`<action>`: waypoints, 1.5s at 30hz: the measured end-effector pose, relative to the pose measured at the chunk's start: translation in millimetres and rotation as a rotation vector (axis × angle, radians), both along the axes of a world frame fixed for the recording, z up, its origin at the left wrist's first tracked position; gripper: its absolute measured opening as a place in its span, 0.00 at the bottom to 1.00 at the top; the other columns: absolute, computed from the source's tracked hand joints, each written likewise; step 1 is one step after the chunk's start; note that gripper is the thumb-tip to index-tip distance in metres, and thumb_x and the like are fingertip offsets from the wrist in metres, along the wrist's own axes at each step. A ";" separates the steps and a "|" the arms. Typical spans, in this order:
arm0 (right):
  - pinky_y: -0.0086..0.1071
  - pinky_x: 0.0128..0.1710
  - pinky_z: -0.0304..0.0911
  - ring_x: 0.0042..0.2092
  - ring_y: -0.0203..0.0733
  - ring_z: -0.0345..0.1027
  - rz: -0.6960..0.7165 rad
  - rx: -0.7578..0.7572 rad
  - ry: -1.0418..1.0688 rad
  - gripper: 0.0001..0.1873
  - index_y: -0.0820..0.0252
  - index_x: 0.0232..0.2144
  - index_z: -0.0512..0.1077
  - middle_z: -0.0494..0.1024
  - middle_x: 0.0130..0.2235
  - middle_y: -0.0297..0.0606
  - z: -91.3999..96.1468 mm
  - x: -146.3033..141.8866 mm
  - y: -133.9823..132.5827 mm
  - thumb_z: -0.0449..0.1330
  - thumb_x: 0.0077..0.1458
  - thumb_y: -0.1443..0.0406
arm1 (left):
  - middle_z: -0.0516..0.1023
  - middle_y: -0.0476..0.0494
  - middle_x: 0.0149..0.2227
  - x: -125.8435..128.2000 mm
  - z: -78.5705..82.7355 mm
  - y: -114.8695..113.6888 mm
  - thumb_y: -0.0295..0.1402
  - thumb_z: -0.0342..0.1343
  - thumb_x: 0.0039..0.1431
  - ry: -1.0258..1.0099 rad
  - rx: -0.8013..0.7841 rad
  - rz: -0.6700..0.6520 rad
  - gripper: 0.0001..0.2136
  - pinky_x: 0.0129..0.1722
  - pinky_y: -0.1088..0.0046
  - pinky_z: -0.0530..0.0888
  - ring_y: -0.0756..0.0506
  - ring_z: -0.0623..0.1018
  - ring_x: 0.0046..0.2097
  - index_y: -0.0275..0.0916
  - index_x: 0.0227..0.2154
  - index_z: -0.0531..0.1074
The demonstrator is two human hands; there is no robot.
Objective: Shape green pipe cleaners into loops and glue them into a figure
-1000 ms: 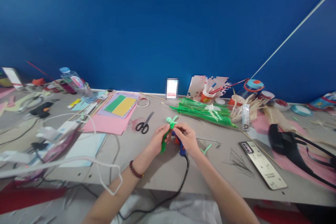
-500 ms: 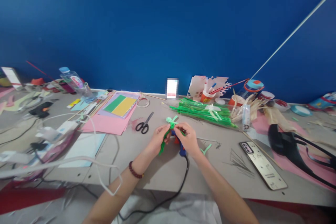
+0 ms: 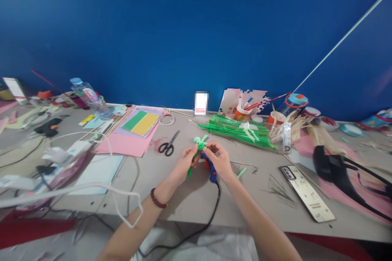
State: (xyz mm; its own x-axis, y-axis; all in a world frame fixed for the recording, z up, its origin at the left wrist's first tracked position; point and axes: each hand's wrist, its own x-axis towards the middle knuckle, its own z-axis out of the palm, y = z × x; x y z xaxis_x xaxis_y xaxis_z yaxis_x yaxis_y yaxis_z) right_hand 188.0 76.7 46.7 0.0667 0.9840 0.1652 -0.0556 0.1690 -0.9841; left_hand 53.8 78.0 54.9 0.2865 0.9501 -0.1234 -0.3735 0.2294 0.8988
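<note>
Between my hands, above the middle of the table, is a small green pipe-cleaner figure (image 3: 201, 146) with pale green pieces at its top and darker green strands hanging below. My left hand (image 3: 185, 160) is closed on it from the left, fingers pinched round the strands. From the other side, the fingertips of my right hand (image 3: 220, 160) press on its coiled green part. Just under my right hand lies a blue hot glue gun (image 3: 212, 174) with a red-orange part and a black cord; its front end is partly hidden by my fingers.
Black scissors (image 3: 167, 147) lie left of my hands, near a tape roll (image 3: 167, 119) and pink paper (image 3: 121, 144). A bundle of green pipe cleaners (image 3: 235, 130) lies behind. Rightward are a phone (image 3: 308, 193) and thin dark wires (image 3: 281, 191). A white cable (image 3: 113, 187) loops at left.
My right fingers have shifted slightly on the pipe-cleaner figure, and its round coiled green part shows more fully. My left hand stays nearly in place. The glue gun's body is less covered.
</note>
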 end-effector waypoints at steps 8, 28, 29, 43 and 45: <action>0.24 0.16 0.55 0.22 0.34 0.65 0.031 -0.199 0.137 0.17 0.61 0.31 0.74 0.75 0.24 0.34 -0.5 -2.0 0.8 0.66 0.39 0.55 | 0.53 0.58 0.11 2.0 -1.5 1.1 0.51 0.57 0.47 0.059 0.019 0.056 0.21 0.15 0.79 0.51 0.58 0.52 0.15 0.34 0.20 0.68; 0.32 0.35 0.64 0.35 0.40 0.69 -0.056 0.123 -0.119 0.06 0.58 0.27 0.76 0.76 0.31 0.37 9.0 -2.1 -5.3 0.61 0.48 0.62 | 0.56 0.58 0.13 0.4 -3.6 -0.5 0.48 0.58 0.48 0.154 0.151 0.059 0.18 0.16 0.79 0.52 0.57 0.54 0.16 0.34 0.27 0.70; 0.32 0.35 0.64 0.35 0.40 0.69 -0.054 0.127 -0.119 0.06 0.58 0.28 0.76 0.76 0.31 0.37 8.5 -2.7 -5.9 0.60 0.48 0.62 | 0.58 0.57 0.14 -0.3 -3.9 -0.7 0.47 0.58 0.48 0.181 0.183 0.083 0.17 0.17 0.79 0.54 0.57 0.56 0.17 0.34 0.27 0.71; 0.34 0.38 0.65 0.37 0.41 0.68 -0.040 0.330 -0.213 0.03 0.56 0.28 0.74 0.73 0.33 0.37 15.9 1.6 -10.5 0.61 0.50 0.64 | 0.78 0.42 0.34 -9.6 -7.1 -2.5 0.40 0.55 0.54 0.392 0.569 0.172 0.13 0.38 0.71 0.70 0.45 0.75 0.36 0.35 0.35 0.75; 0.33 0.38 0.65 0.36 0.40 0.69 -0.024 0.317 -0.182 0.03 0.57 0.27 0.74 0.73 0.33 0.37 16.5 1.7 -9.8 0.60 0.50 0.65 | 0.78 0.41 0.34 -9.8 -6.1 -2.6 0.40 0.55 0.54 0.400 0.573 0.166 0.13 0.37 0.71 0.70 0.45 0.75 0.36 0.35 0.35 0.75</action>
